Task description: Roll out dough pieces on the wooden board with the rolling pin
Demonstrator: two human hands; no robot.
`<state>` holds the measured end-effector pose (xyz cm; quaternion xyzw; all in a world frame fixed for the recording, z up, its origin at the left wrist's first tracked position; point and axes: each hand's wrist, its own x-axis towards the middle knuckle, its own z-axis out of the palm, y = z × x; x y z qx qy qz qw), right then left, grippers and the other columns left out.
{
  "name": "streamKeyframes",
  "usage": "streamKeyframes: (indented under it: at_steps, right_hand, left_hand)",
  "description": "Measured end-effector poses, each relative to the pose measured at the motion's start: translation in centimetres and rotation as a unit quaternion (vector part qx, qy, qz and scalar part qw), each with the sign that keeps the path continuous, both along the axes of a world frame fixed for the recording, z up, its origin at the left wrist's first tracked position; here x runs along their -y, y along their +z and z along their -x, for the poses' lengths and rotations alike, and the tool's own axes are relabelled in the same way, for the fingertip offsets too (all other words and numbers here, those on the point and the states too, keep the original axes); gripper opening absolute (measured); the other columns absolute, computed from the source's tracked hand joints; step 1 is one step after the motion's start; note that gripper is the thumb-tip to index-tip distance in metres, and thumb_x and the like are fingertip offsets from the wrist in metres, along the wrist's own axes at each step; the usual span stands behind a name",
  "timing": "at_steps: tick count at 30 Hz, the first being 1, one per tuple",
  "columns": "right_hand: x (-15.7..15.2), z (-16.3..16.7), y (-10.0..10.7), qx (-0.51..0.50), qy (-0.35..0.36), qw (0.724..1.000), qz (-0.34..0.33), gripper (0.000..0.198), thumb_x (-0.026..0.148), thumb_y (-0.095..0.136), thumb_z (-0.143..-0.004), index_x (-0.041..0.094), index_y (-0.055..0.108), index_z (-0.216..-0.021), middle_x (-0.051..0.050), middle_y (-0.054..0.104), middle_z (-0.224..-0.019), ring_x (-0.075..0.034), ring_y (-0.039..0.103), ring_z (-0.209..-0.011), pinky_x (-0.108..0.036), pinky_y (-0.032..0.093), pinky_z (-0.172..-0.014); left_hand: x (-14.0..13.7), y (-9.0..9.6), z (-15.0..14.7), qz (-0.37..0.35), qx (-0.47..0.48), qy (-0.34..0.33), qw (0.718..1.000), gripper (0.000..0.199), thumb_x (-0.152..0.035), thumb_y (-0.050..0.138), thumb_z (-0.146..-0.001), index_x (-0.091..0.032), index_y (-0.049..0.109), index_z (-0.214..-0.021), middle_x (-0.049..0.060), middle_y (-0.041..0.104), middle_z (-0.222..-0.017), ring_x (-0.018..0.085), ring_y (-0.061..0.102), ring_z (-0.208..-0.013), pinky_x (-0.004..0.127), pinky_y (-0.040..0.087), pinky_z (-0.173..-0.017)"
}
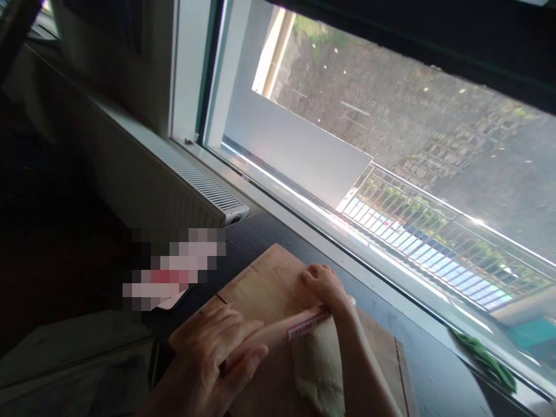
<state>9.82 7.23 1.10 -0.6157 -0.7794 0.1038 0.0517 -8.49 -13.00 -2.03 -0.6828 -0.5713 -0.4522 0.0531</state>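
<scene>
A pale wooden rolling pin [270, 335] with a red-and-white label slants across the wooden board [260, 289]. My left hand [221, 339] grips its left part, thumb on the near side and fingers over the top. Toward the other end, my right hand [324, 285] is closed over the pin, partly hiding it. Beneath and on the near side of the pin lies a flattened piece of pale dough [315, 362]. My right forearm covers the dough's right side, and its lower end reaches the bottom of the view.
The board lies on a dark table [256, 237] by a large window [391, 116]. A blurred-out pinkish flat item [174, 278] is at the table's left edge. Beyond stands a radiator [191, 174]. A green cloth [484, 356] rests near the sill at right.
</scene>
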Motion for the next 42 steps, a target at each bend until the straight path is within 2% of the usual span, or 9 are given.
streamKeyframes:
  at_steps: [3,8,11,14,19,26,32,38,42]
  right_hand:
    - [3.1,-1.9,0.4,0.006,-0.012,0.999,-0.032,0.040,0.045,0.042,-0.085,0.028,0.059,-0.116,-0.004,0.054,-0.126,-0.024,0.045,-0.117,-0.038,0.035,-0.094]
    - [9.2,-5.5,0.7,0.011,-0.016,0.997,-0.071,0.045,0.040,0.023,-0.094,0.028,0.057,-0.121,-0.003,0.050,-0.132,-0.022,0.040,-0.124,-0.037,0.032,-0.098]
    - [11.3,-6.1,0.9,0.024,0.004,0.995,-0.096,0.045,0.036,0.022,-0.094,0.028,0.061,-0.115,-0.003,0.053,-0.129,-0.021,0.042,-0.122,-0.037,0.029,-0.100]
    - [10.9,-5.1,1.1,0.008,-0.009,0.995,-0.099,0.043,0.035,0.024,-0.093,0.029,0.063,-0.109,-0.001,0.057,-0.124,-0.021,0.045,-0.118,-0.038,0.030,-0.098]
    - [6.2,-2.1,0.5,-0.023,-0.035,0.996,-0.084,0.035,0.040,0.035,-0.088,0.031,0.063,-0.108,-0.001,0.059,-0.119,-0.022,0.050,-0.109,-0.038,0.035,-0.091]
    - [1.4,1.5,0.1,0.007,-0.035,0.998,-0.043,0.040,0.040,0.039,-0.085,0.025,0.060,-0.117,-0.008,0.056,-0.119,-0.023,0.050,-0.111,-0.035,0.036,-0.091]
    - [5.1,-0.7,0.3,-0.012,-0.044,0.996,-0.074,0.041,0.040,0.036,-0.087,0.026,0.058,-0.119,-0.005,0.056,-0.125,-0.024,0.049,-0.112,-0.038,0.035,-0.093]
    - [10.7,-5.1,0.2,-0.034,-0.039,0.993,-0.102,0.043,0.037,0.025,-0.093,0.028,0.060,-0.116,-0.002,0.059,-0.122,-0.020,0.047,-0.115,-0.040,0.020,-0.105]
    - [11.2,-5.4,0.4,-0.035,-0.030,0.995,-0.091,0.044,0.037,0.023,-0.093,0.028,0.060,-0.114,-0.001,0.060,-0.121,-0.019,0.047,-0.116,-0.039,0.018,-0.106]
  left_hand:
    - [0.5,-1.1,-0.7,0.037,-0.046,-0.021,0.998,0.033,-0.038,0.059,-0.083,-0.024,0.060,-0.113,0.000,0.069,-0.100,0.018,0.062,-0.098,0.031,0.048,-0.095]
    - [1.1,-3.6,-1.8,0.002,-0.054,-0.021,0.998,0.039,-0.044,0.063,-0.078,-0.027,0.063,-0.113,0.002,0.068,-0.104,0.021,0.061,-0.104,0.033,0.050,-0.094]
    - [1.3,-4.0,-2.0,-0.014,-0.052,-0.025,0.998,0.041,-0.046,0.065,-0.076,-0.029,0.063,-0.113,0.001,0.069,-0.103,0.021,0.061,-0.103,0.031,0.050,-0.092]
    - [1.3,-2.7,-1.8,0.012,-0.047,-0.045,0.998,0.033,-0.042,0.063,-0.079,-0.026,0.064,-0.108,0.001,0.068,-0.096,0.019,0.062,-0.097,0.029,0.051,-0.088]
    - [0.6,-0.2,-1.7,0.038,-0.037,-0.056,0.997,0.020,-0.033,0.053,-0.086,-0.024,0.063,-0.100,0.002,0.066,-0.093,0.017,0.060,-0.092,0.028,0.049,-0.085]
    - [-0.3,-0.2,-0.7,0.022,-0.017,-0.034,0.999,0.018,-0.030,0.049,-0.088,-0.023,0.064,-0.094,0.001,0.065,-0.079,0.015,0.061,-0.078,0.028,0.048,-0.078]
    - [1.9,0.4,-1.2,0.023,-0.078,-0.050,0.995,0.034,-0.030,0.054,-0.085,-0.024,0.056,-0.119,0.001,0.066,-0.095,0.017,0.060,-0.093,0.035,0.044,-0.094]
    - [2.5,-0.5,-2.0,0.006,-0.126,-0.085,0.988,0.040,-0.030,0.058,-0.082,-0.030,0.054,-0.122,-0.002,0.065,-0.094,0.016,0.061,-0.091,0.033,0.044,-0.095]
    - [2.2,-1.5,-2.1,-0.008,-0.110,-0.077,0.991,0.042,-0.035,0.060,-0.082,-0.027,0.054,-0.122,0.000,0.065,-0.099,0.017,0.060,-0.097,0.033,0.043,-0.097]
